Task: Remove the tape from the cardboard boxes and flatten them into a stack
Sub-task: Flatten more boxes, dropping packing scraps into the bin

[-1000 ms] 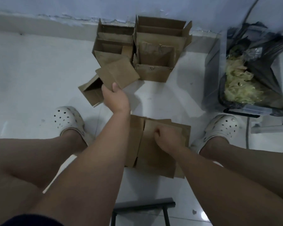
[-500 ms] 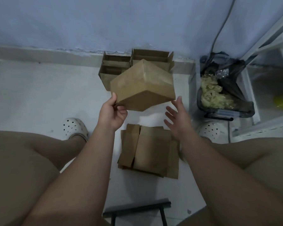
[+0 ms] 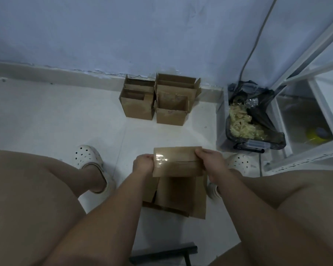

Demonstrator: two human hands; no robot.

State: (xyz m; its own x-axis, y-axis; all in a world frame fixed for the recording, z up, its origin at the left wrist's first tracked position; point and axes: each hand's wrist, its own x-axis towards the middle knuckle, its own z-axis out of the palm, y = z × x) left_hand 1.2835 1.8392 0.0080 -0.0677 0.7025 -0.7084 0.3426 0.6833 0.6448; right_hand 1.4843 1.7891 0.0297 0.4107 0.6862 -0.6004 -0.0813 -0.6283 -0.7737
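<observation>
My left hand [image 3: 143,164] and right hand [image 3: 210,160] clamp the box [image 3: 181,160] ends, long axis 9-to-3, tape [image 3: 161,160] nearest left.

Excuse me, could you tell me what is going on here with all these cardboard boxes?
A seated person holds a taped box over the floor, left hand gripping its left edge and right hand its right edge. Clear tape is on it, not yet peeled. Below lies a stack of flattened boxes. Several open boxes wait by the wall, and a bin to the right holds what looks like crumpled tape scraps.
</observation>
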